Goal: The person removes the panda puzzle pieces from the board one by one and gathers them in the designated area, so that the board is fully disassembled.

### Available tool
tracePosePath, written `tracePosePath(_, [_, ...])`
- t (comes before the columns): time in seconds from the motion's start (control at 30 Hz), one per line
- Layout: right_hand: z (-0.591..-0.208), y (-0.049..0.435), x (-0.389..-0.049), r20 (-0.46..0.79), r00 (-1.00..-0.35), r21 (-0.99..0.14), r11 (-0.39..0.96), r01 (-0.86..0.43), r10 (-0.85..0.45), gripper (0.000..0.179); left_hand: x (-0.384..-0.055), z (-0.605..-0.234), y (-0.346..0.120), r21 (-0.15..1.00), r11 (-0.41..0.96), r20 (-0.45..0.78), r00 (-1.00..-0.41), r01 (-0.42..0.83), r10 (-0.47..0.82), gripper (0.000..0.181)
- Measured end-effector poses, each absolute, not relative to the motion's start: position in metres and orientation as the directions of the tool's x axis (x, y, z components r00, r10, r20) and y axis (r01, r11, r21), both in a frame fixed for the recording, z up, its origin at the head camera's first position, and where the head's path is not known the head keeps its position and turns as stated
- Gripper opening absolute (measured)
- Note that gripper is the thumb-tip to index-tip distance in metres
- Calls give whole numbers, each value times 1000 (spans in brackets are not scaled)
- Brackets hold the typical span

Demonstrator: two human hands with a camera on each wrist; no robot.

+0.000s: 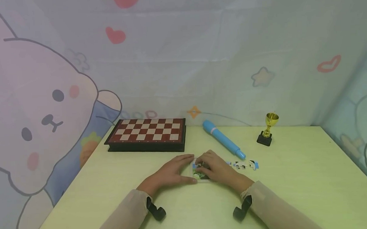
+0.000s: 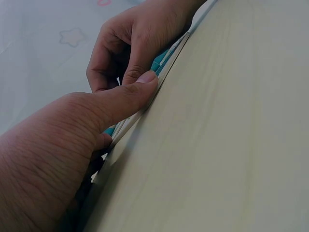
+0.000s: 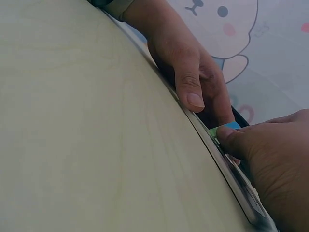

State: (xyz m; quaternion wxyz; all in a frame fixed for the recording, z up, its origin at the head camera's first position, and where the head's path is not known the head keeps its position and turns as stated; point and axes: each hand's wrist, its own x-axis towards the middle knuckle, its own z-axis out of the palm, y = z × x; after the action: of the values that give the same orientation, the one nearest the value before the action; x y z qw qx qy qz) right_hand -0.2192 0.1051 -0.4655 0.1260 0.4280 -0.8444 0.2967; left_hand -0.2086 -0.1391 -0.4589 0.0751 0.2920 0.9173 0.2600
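Observation:
A small jigsaw puzzle tray [image 1: 205,181] with a pale rim and a green and blue picture lies flat on the table between the hands. My left hand [image 1: 171,172] steadies its left side, thumb at the near edge and fingers toward the far edge. Over the picture, my right hand [image 1: 217,169] bends its fingers and pinches a puzzle piece [image 3: 232,125], whose blue and green corner sticks out past the thumb in the right wrist view. Much of the picture is hidden under the right hand. Just right of that hand lie several loose puzzle pieces [image 1: 240,165], white, black and blue.
A red and white checkered chessboard box [image 1: 147,132] stands at the back left. Behind the hands lies a blue pen-shaped tube [image 1: 224,140], slanting toward the loose pieces. A gold trophy cup [image 1: 267,130] on a black base stands at the back right, before a printed curtain [image 1: 184,60].

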Motion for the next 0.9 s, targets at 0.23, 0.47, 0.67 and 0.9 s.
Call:
tracePosePath(0.23, [-463,106,-217,451,-601,-395,456,-797,-660,15,-206,-455,-139,538,689,16,-823,485,567,93])
tracePosePath(0.47, [-465,106,-216,449,-606,-383,472,-794,-657,13,-206,-457,-139,532,694,9,-823,485,568,94])
tracePosePath(0.67, [-462,106,-215,464,-617,-393,477,-786,-635,11,-208,-460,-139,531,696,8,-824,484,567,95])
tracePosePath(0.9, [-463,105,-216,499,-609,-390,468,-793,-616,9,-208,-461,-139,528,696,10,-823,487,569,95])
